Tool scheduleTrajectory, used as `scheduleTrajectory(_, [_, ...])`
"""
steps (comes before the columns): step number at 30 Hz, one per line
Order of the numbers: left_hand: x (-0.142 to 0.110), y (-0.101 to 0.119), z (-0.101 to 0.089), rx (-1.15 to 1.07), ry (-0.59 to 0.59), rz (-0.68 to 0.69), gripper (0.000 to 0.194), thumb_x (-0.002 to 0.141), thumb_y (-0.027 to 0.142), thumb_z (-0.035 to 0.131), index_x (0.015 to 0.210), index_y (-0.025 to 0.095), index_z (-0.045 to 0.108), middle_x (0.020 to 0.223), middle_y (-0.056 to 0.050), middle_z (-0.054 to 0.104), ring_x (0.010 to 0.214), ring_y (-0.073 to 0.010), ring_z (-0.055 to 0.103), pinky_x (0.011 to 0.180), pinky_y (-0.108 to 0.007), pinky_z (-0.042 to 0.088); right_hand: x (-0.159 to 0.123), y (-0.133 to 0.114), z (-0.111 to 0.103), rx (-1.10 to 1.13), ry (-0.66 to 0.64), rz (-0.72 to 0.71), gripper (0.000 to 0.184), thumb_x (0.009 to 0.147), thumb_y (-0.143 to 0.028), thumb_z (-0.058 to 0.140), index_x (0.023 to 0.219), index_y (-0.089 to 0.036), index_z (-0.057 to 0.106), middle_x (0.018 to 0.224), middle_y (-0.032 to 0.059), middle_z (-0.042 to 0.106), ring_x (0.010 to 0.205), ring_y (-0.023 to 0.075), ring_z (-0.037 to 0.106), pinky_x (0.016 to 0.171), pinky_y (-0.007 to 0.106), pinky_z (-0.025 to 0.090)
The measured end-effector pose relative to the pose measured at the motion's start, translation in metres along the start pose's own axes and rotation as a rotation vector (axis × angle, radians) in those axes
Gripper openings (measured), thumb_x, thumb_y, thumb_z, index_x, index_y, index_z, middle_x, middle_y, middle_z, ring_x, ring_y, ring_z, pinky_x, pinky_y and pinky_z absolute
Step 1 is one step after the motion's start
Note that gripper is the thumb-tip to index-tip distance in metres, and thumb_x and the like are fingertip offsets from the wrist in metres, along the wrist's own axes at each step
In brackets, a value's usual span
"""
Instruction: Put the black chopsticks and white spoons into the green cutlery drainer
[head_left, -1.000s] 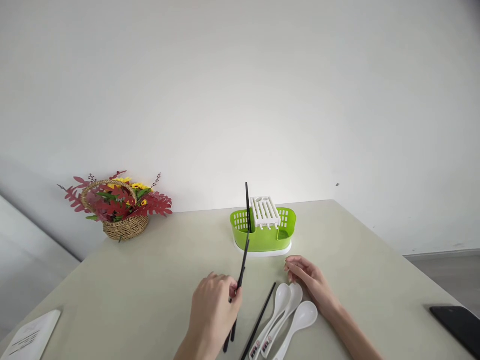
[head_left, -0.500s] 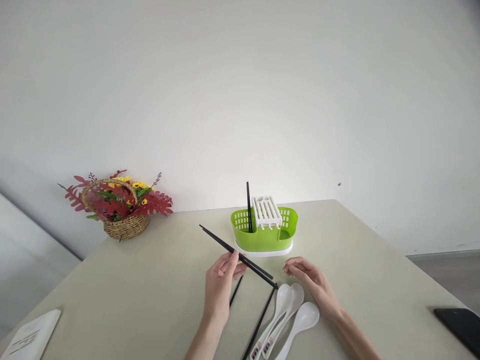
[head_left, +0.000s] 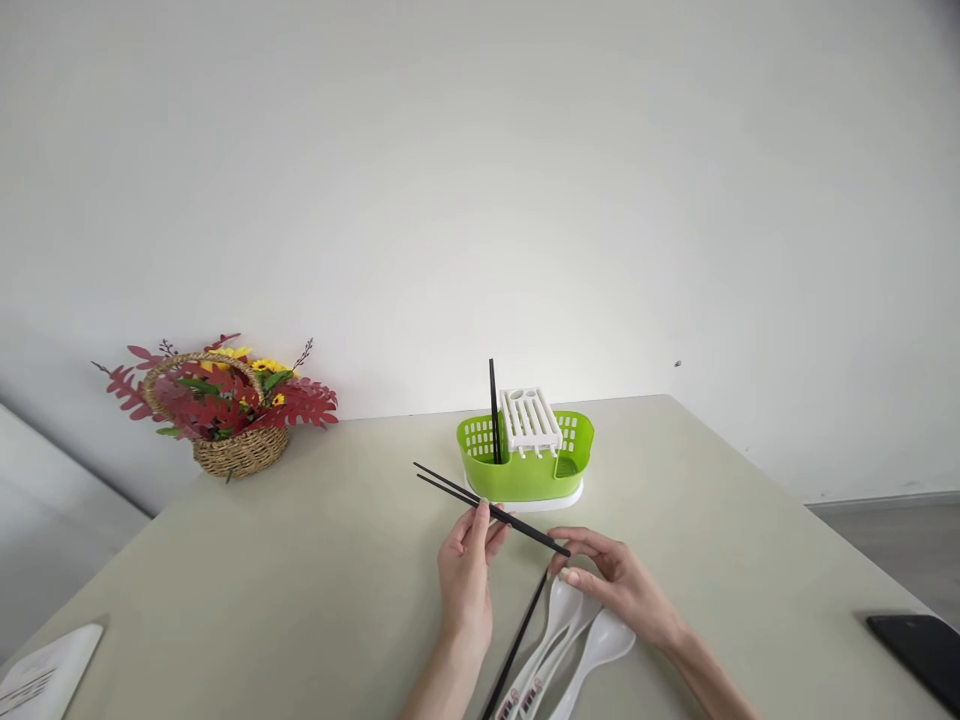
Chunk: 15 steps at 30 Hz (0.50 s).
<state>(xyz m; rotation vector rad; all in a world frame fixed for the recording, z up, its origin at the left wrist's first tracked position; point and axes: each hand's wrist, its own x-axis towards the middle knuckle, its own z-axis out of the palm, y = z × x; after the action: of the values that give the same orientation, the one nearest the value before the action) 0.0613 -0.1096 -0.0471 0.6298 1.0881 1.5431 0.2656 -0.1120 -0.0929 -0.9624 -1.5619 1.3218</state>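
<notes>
My left hand pinches a pair of black chopsticks between thumb and fingers, slanting above the table. Their thin tips point up and left, slightly apart; the thick ends lie together near my right hand. That hand is open, thumb and fingers apart around the thick ends, apparently not gripping them. Below it lie white spoons, partly covered by its fingers. Another black chopstick rests on the table left of the spoons. Beyond my hands stands a green cutlery basket, with black chopsticks upright in its left compartment.
A white slotted rack sits across the basket's middle. At the back left is a wicker basket of artificial flowers. A white object lies at the left front, and a black phone at the right edge.
My left hand has moved right with the chopsticks, whose tips have spread. My right hand has moved left to their thick ends. The view has shifted slightly.
</notes>
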Motion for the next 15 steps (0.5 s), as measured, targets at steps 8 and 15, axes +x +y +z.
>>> scheduleTrajectory(8, [-0.006, -0.006, 0.0, 0.143, -0.066, 0.01, 0.043, 0.077, 0.056, 0.083, 0.09, 0.015, 0.079, 0.102, -0.012, 0.08, 0.099, -0.0274, 0.076, 0.097, -0.039, 0.061, 0.002, 0.003, 0.003, -0.033, 0.017, 0.052, 0.047, 0.097, -0.055, 0.064, 0.133, -0.024, 0.069, 0.103, 0.0076, 0.082, 0.1, 0.0268, 0.073, 0.101, 0.042, 0.053])
scheduleTrajectory(15, [-0.009, -0.012, 0.004, 0.161, -0.12, -0.031, 0.041, 0.074, 0.056, 0.085, 0.084, 0.016, 0.078, 0.099, -0.012, 0.081, 0.098, -0.0285, 0.077, 0.099, -0.042, 0.06, 0.003, 0.003, 0.004, -0.027, 0.052, 0.002, 0.044, 0.1, -0.055, 0.059, 0.127, -0.023, 0.074, 0.098, 0.0064, 0.082, 0.089, 0.0241, 0.072, 0.093, 0.038, 0.056])
